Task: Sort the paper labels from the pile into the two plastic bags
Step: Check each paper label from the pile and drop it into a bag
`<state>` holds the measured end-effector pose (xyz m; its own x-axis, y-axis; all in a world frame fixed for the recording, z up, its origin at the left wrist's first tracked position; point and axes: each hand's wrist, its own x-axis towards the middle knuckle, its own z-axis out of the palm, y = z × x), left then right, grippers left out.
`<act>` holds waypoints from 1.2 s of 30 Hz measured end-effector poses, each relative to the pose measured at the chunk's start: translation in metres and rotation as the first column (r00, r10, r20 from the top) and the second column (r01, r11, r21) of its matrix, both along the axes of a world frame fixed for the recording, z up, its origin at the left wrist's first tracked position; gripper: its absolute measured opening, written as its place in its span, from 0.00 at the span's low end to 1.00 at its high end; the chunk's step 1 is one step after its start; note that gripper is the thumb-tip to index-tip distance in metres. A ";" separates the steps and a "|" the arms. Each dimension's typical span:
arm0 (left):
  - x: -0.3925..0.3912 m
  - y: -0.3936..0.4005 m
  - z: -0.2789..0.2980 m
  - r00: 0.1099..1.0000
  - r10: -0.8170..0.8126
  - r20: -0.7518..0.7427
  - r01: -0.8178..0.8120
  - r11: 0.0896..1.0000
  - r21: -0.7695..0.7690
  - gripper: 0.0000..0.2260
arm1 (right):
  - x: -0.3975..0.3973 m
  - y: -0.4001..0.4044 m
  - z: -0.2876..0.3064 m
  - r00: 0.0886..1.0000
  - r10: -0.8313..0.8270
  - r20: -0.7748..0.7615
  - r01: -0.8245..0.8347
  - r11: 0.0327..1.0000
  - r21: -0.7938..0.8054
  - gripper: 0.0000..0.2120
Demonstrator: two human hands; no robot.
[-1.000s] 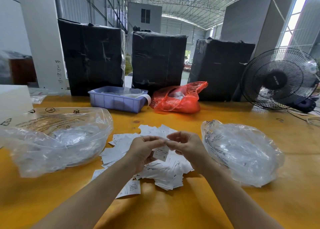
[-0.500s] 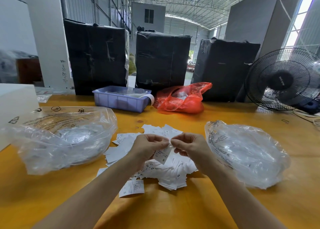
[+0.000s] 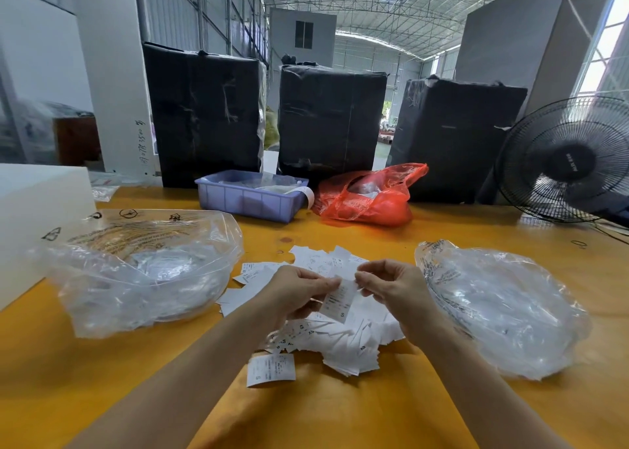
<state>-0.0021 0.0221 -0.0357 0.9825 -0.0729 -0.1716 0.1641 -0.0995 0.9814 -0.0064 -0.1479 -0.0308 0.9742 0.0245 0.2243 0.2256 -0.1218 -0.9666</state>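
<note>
I hold one small white printed paper label pinched between left hand and right hand above the white label pile, reading its size; clear plastic bags flank it, left and right.

A yellow-orange table carries everything. A pile of paper labels is spread directly beneath the hands. A clear plastic bag is set to the left of them, another clear bag to the right. Beyond the hands, a lilac bin, a red bag, three black-wrapped bales and a fan are ranged.
</note>
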 end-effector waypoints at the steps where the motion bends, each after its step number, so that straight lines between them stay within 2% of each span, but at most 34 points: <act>1: 0.001 0.003 0.002 1.000 0.013 -0.014 -0.013 1.000 -0.002 0.12 | 0.000 0.000 0.000 1.000 -0.003 -0.007 0.003 1.000 -0.007 0.02; 7: 0.010 0.042 0.030 0.985 0.159 -0.070 -0.166 0.979 -0.115 0.07 | 0.001 -0.005 -0.002 0.999 -0.039 0.034 0.040 0.999 -0.022 0.04; 8: 0.011 0.054 0.036 0.979 0.199 -0.047 -0.203 0.974 -0.103 0.08 | 0.002 -0.007 -0.002 0.998 -0.049 0.043 0.051 0.998 -0.033 0.04; 10: 0.011 0.082 0.048 0.954 0.292 0.071 -0.294 0.956 0.020 0.07 | 0.004 -0.011 -0.003 0.996 -0.069 0.061 0.072 0.996 -0.047 0.04; 12: 0.012 0.116 0.055 0.888 0.396 0.234 -0.441 0.878 0.185 0.05 | 0.005 -0.012 -0.003 0.993 -0.083 0.084 0.086 0.995 -0.043 0.04; 15: 0.012 0.163 0.049 0.768 0.516 0.379 -0.638 0.671 0.379 0.05 | 0.005 -0.013 -0.002 0.987 -0.097 0.126 0.100 0.995 -0.021 0.05; 18: 0.011 0.191 0.032 0.733 0.544 0.408 -0.677 0.526 0.514 0.07 | 0.007 -0.014 -0.001 0.976 -0.128 0.174 0.131 0.991 -0.010 0.06; 22: 0.011 0.202 0.019 0.752 0.535 0.385 -0.640 0.451 0.623 0.08 | 0.011 -0.024 0.004 0.933 -0.219 0.286 0.244 0.968 -0.055 0.07; 24: 0.013 0.203 0.018 0.756 0.526 0.391 -0.632 0.429 0.646 0.07 | 0.016 -0.039 0.006 0.864 -0.304 0.402 0.393 0.906 -0.159 0.07; 25: 0.014 0.202 0.018 0.756 0.520 0.397 -0.629 0.410 0.661 0.06 | 0.020 -0.051 0.005 0.816 -0.354 0.457 0.496 0.835 -0.239 0.06; 27: 0.015 0.200 0.018 0.750 0.522 0.407 -0.624 0.351 0.698 0.05 | 0.030 -0.080 0.004 0.753 -0.408 0.517 0.643 0.623 -0.445 0.05; 29: 0.016 0.196 0.018 0.738 0.533 0.413 -0.614 0.278 0.739 0.06 | 0.035 -0.102 0.000 0.801 -0.437 0.408 0.588 0.450 -0.672 0.06; 31: 0.018 0.190 0.020 0.746 0.519 0.418 -0.595 0.236 0.768 0.07 | 0.033 -0.110 -0.010 0.868 -0.441 0.227 0.374 0.281 -0.884 0.14; 32: 0.019 0.185 0.022 0.752 0.500 0.428 -0.592 0.228 0.773 0.08 | 0.029 -0.109 -0.013 0.878 -0.446 0.172 0.295 0.223 -0.929 0.15; 33: 0.020 0.179 0.024 0.756 0.479 0.446 -0.597 0.223 0.771 0.08 | 0.027 -0.108 -0.017 0.878 -0.448 0.169 0.294 0.227 -0.928 0.11; 36: 0.022 0.148 0.033 0.763 0.370 0.530 -0.633 0.267 0.726 0.10 | 0.025 -0.106 -0.019 0.841 -0.503 0.199 0.409 0.349 -0.843 0.05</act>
